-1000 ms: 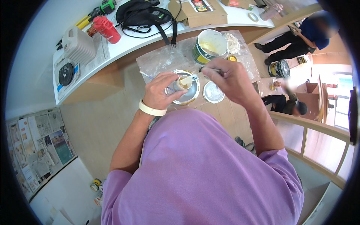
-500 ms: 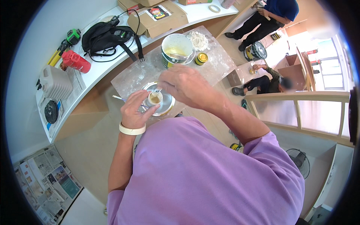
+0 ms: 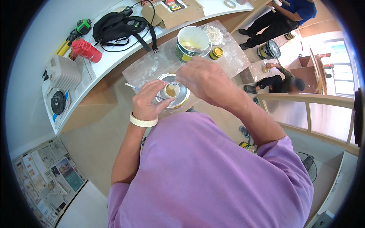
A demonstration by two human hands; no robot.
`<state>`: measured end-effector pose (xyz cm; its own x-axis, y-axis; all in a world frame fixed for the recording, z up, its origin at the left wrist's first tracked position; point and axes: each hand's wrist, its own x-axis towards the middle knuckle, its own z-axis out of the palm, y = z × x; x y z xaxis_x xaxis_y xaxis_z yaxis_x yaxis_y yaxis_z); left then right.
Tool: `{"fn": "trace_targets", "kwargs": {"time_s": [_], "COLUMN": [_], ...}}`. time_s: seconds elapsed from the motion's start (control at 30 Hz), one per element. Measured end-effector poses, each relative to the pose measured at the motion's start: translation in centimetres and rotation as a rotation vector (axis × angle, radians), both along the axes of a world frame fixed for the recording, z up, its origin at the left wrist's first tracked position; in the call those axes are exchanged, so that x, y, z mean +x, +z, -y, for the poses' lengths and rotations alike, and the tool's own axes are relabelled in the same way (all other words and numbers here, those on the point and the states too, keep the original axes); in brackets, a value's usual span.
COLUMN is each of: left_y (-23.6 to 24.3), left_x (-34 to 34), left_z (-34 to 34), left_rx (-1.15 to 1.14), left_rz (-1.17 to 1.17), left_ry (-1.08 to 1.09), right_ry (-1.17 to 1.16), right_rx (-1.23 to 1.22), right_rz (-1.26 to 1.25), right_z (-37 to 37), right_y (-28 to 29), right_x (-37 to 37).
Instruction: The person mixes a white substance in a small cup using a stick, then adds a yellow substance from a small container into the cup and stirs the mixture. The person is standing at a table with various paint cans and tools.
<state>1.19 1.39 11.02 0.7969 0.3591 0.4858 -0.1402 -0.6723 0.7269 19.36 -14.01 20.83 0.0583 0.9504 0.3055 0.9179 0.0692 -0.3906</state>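
Observation:
My left hand [image 3: 146,102] grips a small white cup [image 3: 171,89] of yellowish liquid, with a cream tape roll [image 3: 143,121] round that wrist. My right hand [image 3: 205,79] pinches a pale stick [image 3: 174,84] dipped into the cup; its handle is hidden by my fingers. Below the cup is a round metal lid or tin [image 3: 182,98], and a thin brush [image 3: 131,86] lies at its left. Behind stand a large paint bucket [image 3: 184,51] and a small yellow tin [image 3: 216,52] on the stained board [image 3: 142,66].
A curved white counter [image 3: 110,59] holds a black bag [image 3: 118,28], jerrycan [image 3: 64,74], red canister [image 3: 85,51] and cardboard box [image 3: 171,17]. A standing person [image 3: 270,26] and a seated person [image 3: 289,83] are at right, beyond a framed partition [image 3: 289,114].
My right hand has moved inward and down over the cup with the stick. The view has swung and shifted. The seated person's arm is now bent toward a small container.

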Motion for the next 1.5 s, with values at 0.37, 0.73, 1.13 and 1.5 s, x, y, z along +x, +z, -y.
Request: {"fn": "trace_targets", "kwargs": {"time_s": [0.37,0.73,1.13,1.5], "left_y": [-0.8,-2.9,-0.4,1.0], "left_x": [-1.4,0.4,9.9,15.5], "left_z": [-0.9,0.1,7.0,9.7], "left_rx": [-0.014,-0.107,-0.269,-0.232], "left_rz": [-0.011,-0.104,-0.173,-0.223], "left_ry": [0.003,0.064,0.376,0.42], "right_ry": [-0.068,-0.865,-0.424,-0.301], "right_rx": [-0.149,0.004,-0.592,-0.598], "right_rz": [-0.164,-0.428,0.032,-0.07], "right_z": [-1.1,5.2,7.1,7.6], "right_y": [0.8,-6.9,-33.1,-33.1], "right_x": [-2.4,12.1,34.1,36.8]}}
